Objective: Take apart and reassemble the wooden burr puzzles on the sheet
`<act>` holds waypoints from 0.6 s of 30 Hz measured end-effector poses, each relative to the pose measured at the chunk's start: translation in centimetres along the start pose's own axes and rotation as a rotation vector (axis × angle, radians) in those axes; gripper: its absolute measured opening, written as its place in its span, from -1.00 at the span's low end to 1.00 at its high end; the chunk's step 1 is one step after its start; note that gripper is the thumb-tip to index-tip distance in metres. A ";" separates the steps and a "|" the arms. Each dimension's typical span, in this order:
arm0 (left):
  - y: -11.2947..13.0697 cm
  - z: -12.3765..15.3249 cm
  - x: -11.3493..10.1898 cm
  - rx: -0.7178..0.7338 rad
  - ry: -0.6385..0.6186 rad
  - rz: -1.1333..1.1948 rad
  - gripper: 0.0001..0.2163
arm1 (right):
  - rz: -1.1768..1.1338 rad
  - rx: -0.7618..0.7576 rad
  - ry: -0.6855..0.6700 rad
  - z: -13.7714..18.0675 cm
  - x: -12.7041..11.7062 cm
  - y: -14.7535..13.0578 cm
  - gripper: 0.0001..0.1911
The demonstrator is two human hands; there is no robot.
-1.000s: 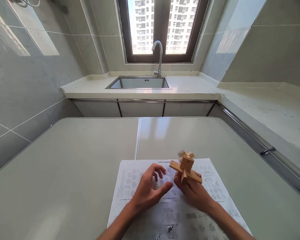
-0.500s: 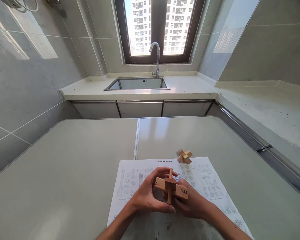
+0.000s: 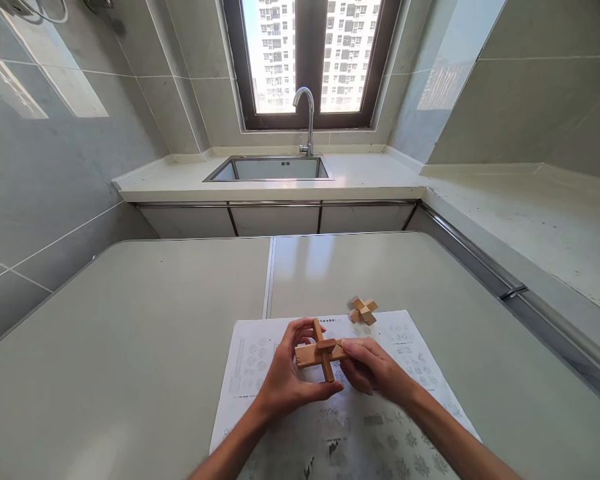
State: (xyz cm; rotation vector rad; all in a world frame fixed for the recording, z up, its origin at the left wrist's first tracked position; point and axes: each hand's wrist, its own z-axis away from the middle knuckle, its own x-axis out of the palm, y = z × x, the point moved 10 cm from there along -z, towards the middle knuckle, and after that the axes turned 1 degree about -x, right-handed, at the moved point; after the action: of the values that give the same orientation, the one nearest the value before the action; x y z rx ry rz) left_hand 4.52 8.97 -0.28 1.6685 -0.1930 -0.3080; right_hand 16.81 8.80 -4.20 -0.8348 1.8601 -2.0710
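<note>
Wooden puzzle (image 3: 325, 346), smooth squared bars crossed, held over printed paper (image 3: 247, 387) on glossy counter (image 3: 130, 333); left hand (image 3: 287, 377) grip clamped on its narrow stick (image 3: 328, 370), right hand (image 3: 375, 367) pinching the flat bar (image 3: 307, 357) end; since half a second ago, puzzle moved farther out, right hand shifted from underneath to that end

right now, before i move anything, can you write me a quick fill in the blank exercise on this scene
1. The puzzle between the left hand and the right hand is made of ____.
2. The loose puzzle lies closer to the far ____ corner of the printed sheet than to its far left one.
3. Counting the held one, ____ puzzles are in view.
4. The faucet stands between the sink and the ____.

Missing words: wood; right; two; window.
</note>
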 end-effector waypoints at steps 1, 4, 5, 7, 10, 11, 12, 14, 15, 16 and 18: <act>0.0 0.1 -0.1 0.008 0.013 -0.046 -0.17 | -0.020 0.006 0.010 -0.1 0.0 0.2 -0.41; -0.1 0.1 -0.4 0.021 0.040 -0.151 -0.16 | -0.064 0.008 0.044 -0.2 -0.1 0.4 -0.39; 0.0 0.1 -0.5 0.027 0.044 -0.167 -0.15 | -0.073 0.006 0.052 -0.2 -0.1 0.5 -0.39; 0.3 0.1 -0.5 0.042 0.054 -0.180 -0.14 | -0.086 0.008 0.055 -0.2 -0.1 0.7 -0.39; 0.7 0.1 -0.6 0.056 0.064 -0.191 -0.14 | -0.098 0.019 0.043 -0.1 -0.1 1.0 -0.38; 0.8 0.1 -0.6 0.061 0.067 -0.196 -0.14 | -0.101 0.021 0.042 -0.1 -0.1 1.1 -0.38; 1.0 0.1 -0.6 0.070 0.070 -0.202 -0.13 | -0.101 0.022 0.044 -0.1 -0.2 1.0 -0.39; 1.3 0.1 -0.6 0.090 0.076 -0.214 -0.14 | -0.100 0.016 0.059 0.0 -0.3 0.9 -0.41; 1.4 0.2 -0.6 0.098 0.078 -0.221 -0.14 | -0.101 0.013 0.066 0.0 -0.4 0.8 -0.42; 1.5 0.2 -0.6 0.104 0.081 -0.227 -0.15 | -0.102 0.011 0.074 0.0 -0.4 0.7 -0.41; 1.7 0.2 -0.5 0.112 0.084 -0.235 -0.18 | -0.112 0.011 0.084 -0.1 -0.5 0.6 -0.40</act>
State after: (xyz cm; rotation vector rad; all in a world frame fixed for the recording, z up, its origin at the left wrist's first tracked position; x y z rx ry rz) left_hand 4.04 8.76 1.40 1.8145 0.0507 -0.4085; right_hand 17.00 9.02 -4.92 -0.8813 1.8832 -2.2129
